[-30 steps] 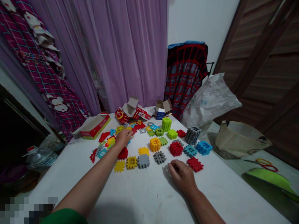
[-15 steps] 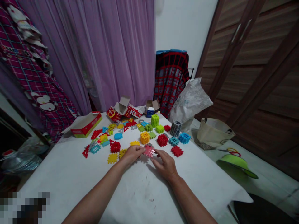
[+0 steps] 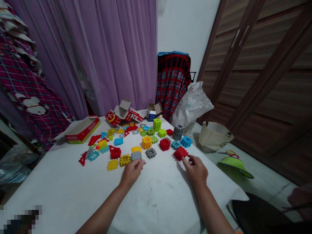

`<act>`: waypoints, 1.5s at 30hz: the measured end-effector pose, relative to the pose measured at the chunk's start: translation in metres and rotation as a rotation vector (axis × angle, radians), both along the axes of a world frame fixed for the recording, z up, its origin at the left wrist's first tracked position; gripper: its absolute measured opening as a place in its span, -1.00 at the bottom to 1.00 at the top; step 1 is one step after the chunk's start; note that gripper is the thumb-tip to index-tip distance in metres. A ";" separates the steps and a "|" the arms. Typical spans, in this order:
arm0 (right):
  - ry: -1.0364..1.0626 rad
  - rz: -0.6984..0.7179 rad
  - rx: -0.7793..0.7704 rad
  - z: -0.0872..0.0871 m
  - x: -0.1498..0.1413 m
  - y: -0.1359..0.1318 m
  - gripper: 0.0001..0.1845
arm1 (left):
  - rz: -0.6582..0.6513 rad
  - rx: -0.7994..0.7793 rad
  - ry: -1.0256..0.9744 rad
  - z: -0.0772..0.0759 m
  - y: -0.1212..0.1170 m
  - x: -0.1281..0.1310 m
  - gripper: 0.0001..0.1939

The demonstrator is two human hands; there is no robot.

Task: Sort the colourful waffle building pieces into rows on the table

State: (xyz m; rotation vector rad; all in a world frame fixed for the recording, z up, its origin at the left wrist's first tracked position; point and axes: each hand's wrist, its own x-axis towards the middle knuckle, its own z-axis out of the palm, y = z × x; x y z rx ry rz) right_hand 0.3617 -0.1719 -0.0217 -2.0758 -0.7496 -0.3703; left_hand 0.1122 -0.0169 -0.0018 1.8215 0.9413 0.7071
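At the right, the thumb and fingertips of my right hand (image 3: 197,169) grip the edge of a red notched plastic tile (image 3: 180,153). It lies over or against the spot of another red tile, and I cannot tell whether they are joined. My left hand (image 3: 133,170) hovers low over the table, fingers curled, with nothing seen in them. Just beyond its knuckles is a grey square tile (image 3: 136,156), partly covered by the hand. A dark grey notched tile (image 3: 151,152) lies between the hands. Behind it stand a yellow stack (image 3: 147,142) and a red stack (image 3: 165,144).
Blue tile stacks (image 3: 186,141), a tall grey stack (image 3: 178,132) and a lime green stack (image 3: 157,124) stand farther back. Loose coloured pieces spread leftward, including a yellow tile (image 3: 112,164). Opened cardboard boxes (image 3: 83,130) line the back edge of the white table (image 3: 156,198).
My hands have moved apart. The red tile, earlier between both hands at the middle, is now at the right with my right hand. My left hand has let go and drawn back slightly.
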 end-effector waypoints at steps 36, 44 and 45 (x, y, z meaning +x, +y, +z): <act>0.097 -0.050 -0.469 0.011 -0.001 -0.001 -0.62 | 0.061 0.134 -0.044 -0.019 -0.005 -0.024 -0.39; 0.116 -0.046 -0.482 0.013 -0.002 -0.001 -0.57 | 0.073 0.127 -0.032 -0.021 -0.003 -0.025 -0.37; 0.117 -0.046 -0.476 0.013 -0.002 -0.001 -0.56 | 0.073 0.127 -0.033 -0.022 -0.003 -0.024 -0.38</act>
